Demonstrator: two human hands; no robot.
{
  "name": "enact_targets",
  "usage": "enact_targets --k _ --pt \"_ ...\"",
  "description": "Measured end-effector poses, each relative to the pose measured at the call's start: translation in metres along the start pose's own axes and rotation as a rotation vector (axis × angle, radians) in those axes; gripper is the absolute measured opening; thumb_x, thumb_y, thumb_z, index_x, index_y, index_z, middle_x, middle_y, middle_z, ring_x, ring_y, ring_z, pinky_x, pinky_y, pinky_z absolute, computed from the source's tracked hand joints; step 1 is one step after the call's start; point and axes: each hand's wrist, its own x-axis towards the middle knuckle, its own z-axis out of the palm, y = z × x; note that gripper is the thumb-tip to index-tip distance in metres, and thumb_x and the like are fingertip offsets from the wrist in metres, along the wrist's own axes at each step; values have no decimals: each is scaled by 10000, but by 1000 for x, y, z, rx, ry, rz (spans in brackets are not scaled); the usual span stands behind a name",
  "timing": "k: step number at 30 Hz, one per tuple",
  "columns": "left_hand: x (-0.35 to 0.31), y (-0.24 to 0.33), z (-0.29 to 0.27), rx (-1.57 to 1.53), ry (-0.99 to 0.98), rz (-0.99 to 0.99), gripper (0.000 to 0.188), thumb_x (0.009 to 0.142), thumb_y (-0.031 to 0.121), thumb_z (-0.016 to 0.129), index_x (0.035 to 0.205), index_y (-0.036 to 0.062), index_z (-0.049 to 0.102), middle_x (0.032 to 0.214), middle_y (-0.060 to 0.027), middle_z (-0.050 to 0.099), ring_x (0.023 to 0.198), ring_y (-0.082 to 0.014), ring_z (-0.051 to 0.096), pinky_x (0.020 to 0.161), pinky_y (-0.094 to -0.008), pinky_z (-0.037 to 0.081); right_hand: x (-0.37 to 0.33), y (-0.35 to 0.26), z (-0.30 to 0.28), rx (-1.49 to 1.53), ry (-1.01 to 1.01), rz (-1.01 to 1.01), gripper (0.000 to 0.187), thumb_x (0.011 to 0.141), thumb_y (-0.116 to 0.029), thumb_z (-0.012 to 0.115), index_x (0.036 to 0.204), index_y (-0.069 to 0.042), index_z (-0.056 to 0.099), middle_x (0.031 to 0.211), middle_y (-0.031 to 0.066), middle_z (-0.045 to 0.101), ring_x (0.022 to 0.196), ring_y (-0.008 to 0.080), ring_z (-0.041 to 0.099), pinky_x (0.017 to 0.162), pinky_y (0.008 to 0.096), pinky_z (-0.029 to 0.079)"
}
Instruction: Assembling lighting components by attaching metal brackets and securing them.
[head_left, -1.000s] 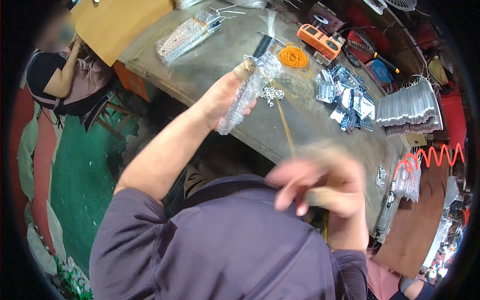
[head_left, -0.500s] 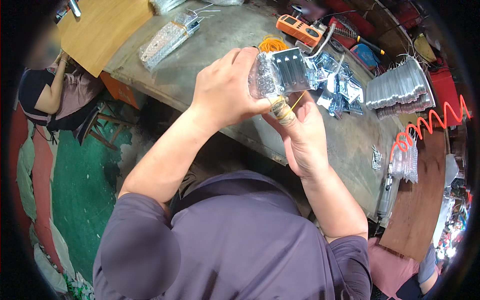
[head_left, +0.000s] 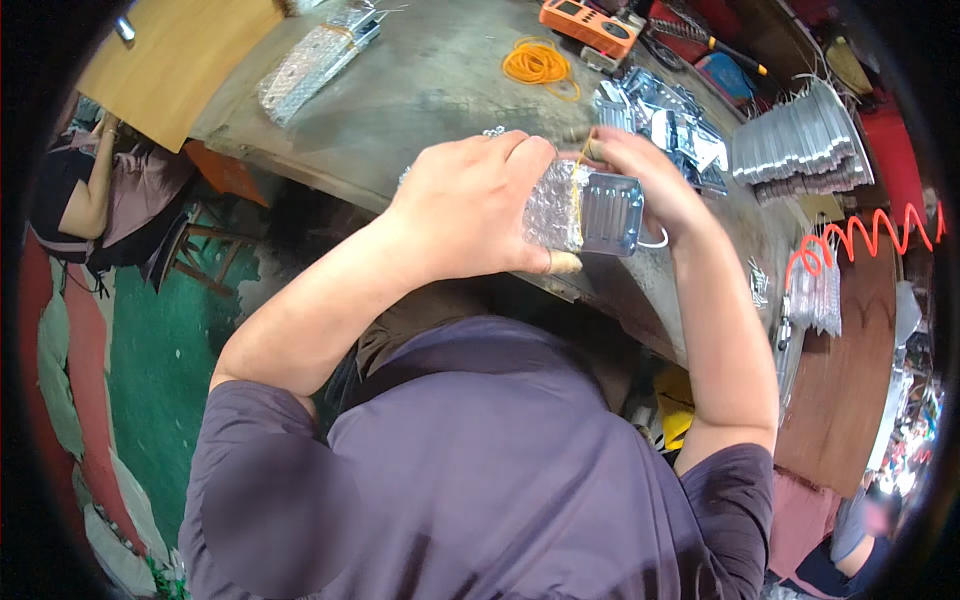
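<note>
My left hand (head_left: 470, 205) is closed round a bubble-wrapped bundle (head_left: 553, 208) above the table's near edge. A ribbed, shiny metal end (head_left: 612, 215) sticks out of the wrap on the right, with a white wire by it. A yellow rubber band (head_left: 577, 205) runs across the wrap. My right hand (head_left: 650, 175), a little blurred, has its fingertips closed on the band at the bundle's far side. Tape covers my left thumb. The bundle's left end is hidden by my left hand.
Loose rubber bands (head_left: 537, 64) lie near an orange meter (head_left: 587, 27). Shiny metal parts (head_left: 665, 125) are heaped beyond my right hand, and silver strips (head_left: 800, 155) stand stacked farther right. Another wrapped bundle (head_left: 318, 62) lies far left. A red coiled hose (head_left: 850, 245) hangs at right.
The bundle has come down nearer me and turned, with the band now across it. My right hand has moved from its near side to its far right side.
</note>
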Motion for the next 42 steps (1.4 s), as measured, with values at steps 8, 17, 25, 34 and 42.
enact_targets --k 8,17,25,34,42 --pt "1 -20 -4 -290 -60 -491 631 621 446 772 991 -7 536 876 -173 619 852 -308 611 738 -359 469 -69 16 41 28 40 -253 215 912 -171 445 959 -3 570 784 61 584 718 118 555 686 252 448" --pt "-2 -27 12 -461 -151 -461 608 742 417 713 1128 -5 508 980 -130 615 878 -201 588 762 -313 464 -64 31 61 111 307 -438 198 877 28 460 1068 -7 499 1068 92 561 979 169 561 842 282 451" --pt "-21 -42 3 -2131 44 -597 445 898 246 509 1238 -35 449 1191 -216 537 1099 -382 531 969 -522 415 -85 62 40 204 339 -296 116 892 -19 482 1003 -1 511 1023 86 558 920 165 571 809 305 479" --pt "20 -197 -80 -516 262 -581 793 753 306 687 1327 -45 268 1204 -218 514 1140 -355 481 951 -391 410 -99 84 33 165 341 -236 96 880 -15 499 972 -4 525 941 58 567 853 122 550 778 259 450" --pt "32 -250 -71 263 66 -609 983 646 369 776 1349 -55 236 1228 -292 479 1172 -381 458 978 -385 381 -96 86 39 -86 377 -298 67 816 27 538 872 -5 555 847 55 580 756 115 535 696 235 438"
